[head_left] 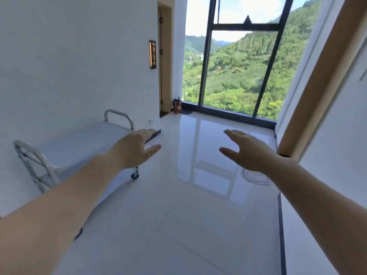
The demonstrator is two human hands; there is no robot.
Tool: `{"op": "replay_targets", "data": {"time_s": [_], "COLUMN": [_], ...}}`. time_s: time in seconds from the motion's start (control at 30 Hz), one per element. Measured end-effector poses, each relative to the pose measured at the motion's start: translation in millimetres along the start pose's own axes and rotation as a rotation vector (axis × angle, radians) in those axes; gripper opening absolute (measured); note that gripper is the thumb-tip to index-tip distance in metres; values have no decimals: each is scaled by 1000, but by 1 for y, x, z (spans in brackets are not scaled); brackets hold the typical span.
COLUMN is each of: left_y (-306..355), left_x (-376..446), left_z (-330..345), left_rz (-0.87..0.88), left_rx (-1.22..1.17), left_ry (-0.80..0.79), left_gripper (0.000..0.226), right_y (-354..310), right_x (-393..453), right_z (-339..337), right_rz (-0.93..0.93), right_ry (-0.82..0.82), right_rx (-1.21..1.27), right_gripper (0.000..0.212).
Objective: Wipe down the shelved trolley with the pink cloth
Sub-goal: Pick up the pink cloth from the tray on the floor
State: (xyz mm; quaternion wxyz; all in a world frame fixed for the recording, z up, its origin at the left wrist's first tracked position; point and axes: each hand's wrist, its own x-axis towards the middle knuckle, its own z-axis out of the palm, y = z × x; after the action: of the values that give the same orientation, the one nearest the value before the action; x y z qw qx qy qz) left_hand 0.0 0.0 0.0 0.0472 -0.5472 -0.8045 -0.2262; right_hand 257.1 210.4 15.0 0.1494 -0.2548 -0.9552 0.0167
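A white metal trolley (83, 143) with a flat top and curved rail handles at both ends stands against the left wall. My left hand (137, 149) is stretched out in the air over its right front corner, fingers straight, holding nothing. My right hand (248, 151) hovers over the floor to the right, fingers spread and empty. No pink cloth is in view. The trolley's lower shelves are mostly hidden behind my left forearm.
Glossy white floor tiles (188, 215) fill the middle. A tall window (238, 66) with dark frames closes the far end. A small brown bag (177, 107) stands by a wooden door frame (165, 56). A round floor fitting (256, 176) lies below my right hand.
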Motion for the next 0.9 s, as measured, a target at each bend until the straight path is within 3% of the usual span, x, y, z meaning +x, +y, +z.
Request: {"op": "replay_targets", "data": {"time_s": [0.33, 0.67, 0.9], "left_y": [-27, -12, -18], "left_x": [117, 239, 306], "left_z": [96, 202, 240], "left_rz": [44, -79, -204], "left_rx": [-48, -97, -106], "left_ry": [-97, -119, -120], "left_gripper": [60, 58, 56], "right_y": [104, 218, 266], "right_x": [55, 179, 275], "right_z": [57, 113, 153], "right_rz": [195, 84, -30], "right_ry": [-51, -164, -232], "right_rx": [11, 64, 91], "right_gripper": [73, 65, 64]}}
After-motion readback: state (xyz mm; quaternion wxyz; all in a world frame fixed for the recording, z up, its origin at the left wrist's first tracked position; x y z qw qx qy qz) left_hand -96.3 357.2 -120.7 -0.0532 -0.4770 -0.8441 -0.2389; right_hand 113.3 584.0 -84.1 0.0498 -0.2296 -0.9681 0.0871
